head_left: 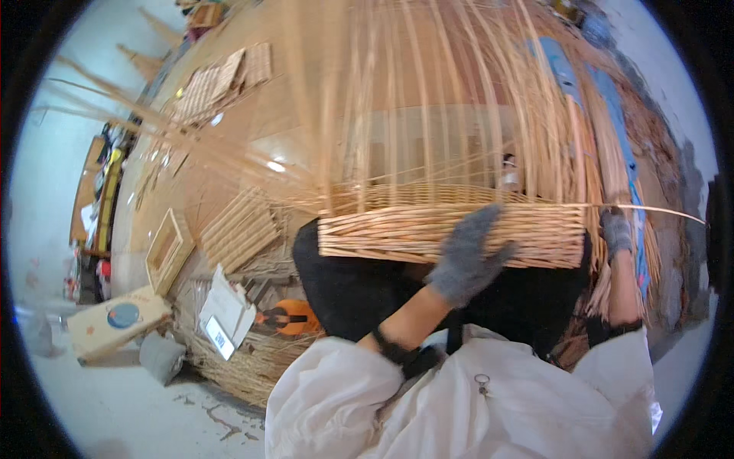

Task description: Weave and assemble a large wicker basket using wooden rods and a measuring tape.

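Observation:
A woven wicker basket lies across my lap on black cloth, with many long upright stakes rising from its walls. My left hand, in a grey knit glove, lies against the basket's near wall, fingers stretched up to the rim and thumb apart. Beyond the basket's right end my right hand, gloved too, is closed at a thin wicker rod. That rod runs along the rim and sticks out to the right. Part of the right fingers is hard to make out.
Bundles of loose rods and blue sheeting lie on the right. To the left are a woven panel, a wooden frame, a phone, an orange-and-black tool and a cream box. Long stakes also reach out leftward.

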Tool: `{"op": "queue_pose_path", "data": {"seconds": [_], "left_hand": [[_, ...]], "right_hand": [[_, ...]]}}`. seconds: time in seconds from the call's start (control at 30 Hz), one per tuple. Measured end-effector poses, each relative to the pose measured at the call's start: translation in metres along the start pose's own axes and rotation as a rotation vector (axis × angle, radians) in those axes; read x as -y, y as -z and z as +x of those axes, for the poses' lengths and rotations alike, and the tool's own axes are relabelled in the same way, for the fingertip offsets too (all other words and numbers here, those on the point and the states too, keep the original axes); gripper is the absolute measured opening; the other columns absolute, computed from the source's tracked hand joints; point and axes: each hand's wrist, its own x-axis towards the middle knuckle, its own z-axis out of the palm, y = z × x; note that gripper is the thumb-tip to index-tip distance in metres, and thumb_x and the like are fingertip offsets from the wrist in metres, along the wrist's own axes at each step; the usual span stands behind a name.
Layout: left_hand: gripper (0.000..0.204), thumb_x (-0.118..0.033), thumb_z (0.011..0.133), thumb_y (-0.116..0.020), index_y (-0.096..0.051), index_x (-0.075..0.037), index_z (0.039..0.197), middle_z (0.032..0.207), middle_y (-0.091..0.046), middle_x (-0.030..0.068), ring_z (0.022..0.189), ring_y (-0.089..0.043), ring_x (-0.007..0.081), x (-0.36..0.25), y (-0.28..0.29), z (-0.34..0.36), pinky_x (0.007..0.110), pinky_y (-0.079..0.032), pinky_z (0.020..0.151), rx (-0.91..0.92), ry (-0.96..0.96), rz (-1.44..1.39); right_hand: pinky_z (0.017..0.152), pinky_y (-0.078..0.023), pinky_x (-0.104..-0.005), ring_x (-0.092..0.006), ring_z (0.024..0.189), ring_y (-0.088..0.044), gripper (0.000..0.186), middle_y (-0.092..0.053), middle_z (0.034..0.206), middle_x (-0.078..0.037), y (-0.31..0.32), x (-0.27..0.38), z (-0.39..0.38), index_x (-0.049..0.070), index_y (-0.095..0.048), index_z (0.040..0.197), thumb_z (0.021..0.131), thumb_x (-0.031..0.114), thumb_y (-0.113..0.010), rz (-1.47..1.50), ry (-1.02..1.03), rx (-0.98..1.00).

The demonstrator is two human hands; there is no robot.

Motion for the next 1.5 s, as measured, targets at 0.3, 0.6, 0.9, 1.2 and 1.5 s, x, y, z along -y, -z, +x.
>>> {"op": "queue_pose_path", "data": {"seconds": [0.3, 0.6, 0.9, 1.2, 1.5], "left_hand": [[0.051, -0.023, 0.065, -0.072, -0.052, 0.001, 0.105, 0.098, -0.049, 0.0137, 0.088, -0.053, 0.0240, 0.152, 0.188, -0.048, 0.033, -0.045, 0.079, -0.059, 0.226, 0.380], [0.054, -0.052, 0.074, -0.053, -0.054, -0.009, 0.106, 0.098, -0.057, 0.0119, 0.093, -0.054, 0.0259, 0.129, 0.235, -0.010, 0.035, -0.043, 0.081, 0.424, 0.277, 0.796], [0.053, -0.053, 0.070, -0.056, -0.058, -0.012, 0.102, 0.094, -0.057, 0.0171, 0.088, -0.056, 0.0302, 0.144, 0.219, -0.028, 0.039, -0.045, 0.077, 0.400, 0.262, 0.550], [0.040, -0.038, 0.076, -0.058, -0.058, -0.001, 0.090, 0.089, -0.059, 0.0185, 0.085, -0.056, 0.0306, 0.141, 0.157, 0.003, 0.037, -0.043, 0.078, 0.377, 0.564, 0.356], [0.049, -0.045, 0.075, -0.056, -0.057, -0.001, 0.095, 0.097, -0.057, 0.0199, 0.094, -0.053, 0.0309, 0.132, 0.136, 0.024, 0.037, -0.041, 0.080, 0.414, 0.976, 0.130]], "right_hand": [[0.065, -0.048, -0.0310, -0.0255, 0.072, -0.061, 0.022, -0.062, 0.080, -0.013, -0.299, 0.117, -0.245, 0.002, -0.056, 0.092, 0.079, 0.020, -0.056, -0.341, 1.309, 0.748], [0.065, -0.047, -0.0345, -0.0244, 0.078, -0.058, 0.015, -0.059, 0.080, -0.012, -0.384, 0.110, -0.367, 0.006, -0.056, 0.085, 0.072, 0.012, -0.055, -1.120, 1.489, 0.440], [0.060, -0.053, -0.0314, -0.0223, 0.071, -0.059, 0.016, -0.058, 0.083, -0.010, -0.244, 0.045, -0.137, 0.004, -0.051, 0.093, 0.080, 0.012, -0.055, 0.268, -0.058, 0.475], [0.058, -0.053, -0.0348, -0.0229, 0.067, -0.059, 0.013, -0.057, 0.077, -0.010, -0.252, 0.035, -0.144, 0.005, -0.049, 0.087, 0.077, 0.006, -0.058, 0.276, 0.055, 0.543], [0.086, -0.037, -0.0421, -0.0327, 0.077, -0.056, 0.024, -0.055, 0.091, -0.020, -0.368, 0.107, -0.081, 0.001, -0.053, 0.097, 0.078, 0.013, -0.049, -0.870, 1.638, 0.268]]}}
